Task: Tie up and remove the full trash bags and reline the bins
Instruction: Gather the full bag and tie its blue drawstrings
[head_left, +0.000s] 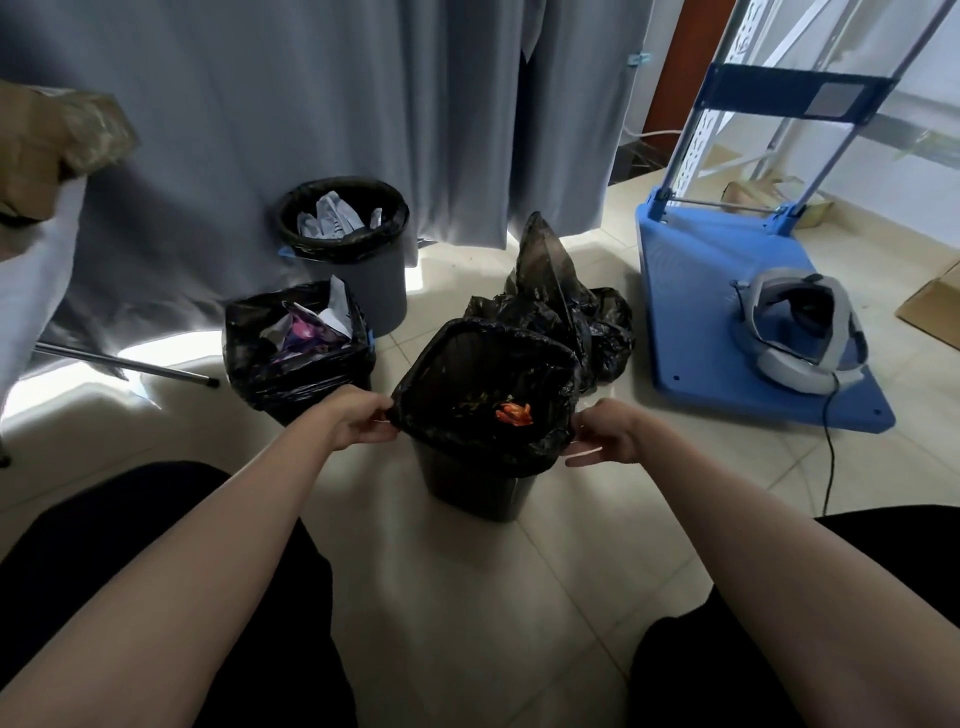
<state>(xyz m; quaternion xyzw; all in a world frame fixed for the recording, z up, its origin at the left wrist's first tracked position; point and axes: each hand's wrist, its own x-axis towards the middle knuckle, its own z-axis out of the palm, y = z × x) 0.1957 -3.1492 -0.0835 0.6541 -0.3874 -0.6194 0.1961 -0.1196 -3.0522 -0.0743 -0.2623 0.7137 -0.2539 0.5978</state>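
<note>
A black bin stands on the tiled floor in front of me, lined with a black trash bag holding a few orange and yellow scraps. My left hand pinches the bag's rim at the left side. My right hand pinches the rim at the right side. A second black-bagged bin with paper and wrappers sits to the left. Behind it a grey bin with a black liner holds crumpled white paper. A loose heap of black bags lies just behind the near bin.
A blue hand cart lies flat at the right, carrying a grey headset with a trailing cable. Grey curtains hang behind the bins. A metal pole lies on the floor at left. A cardboard box is at the far right.
</note>
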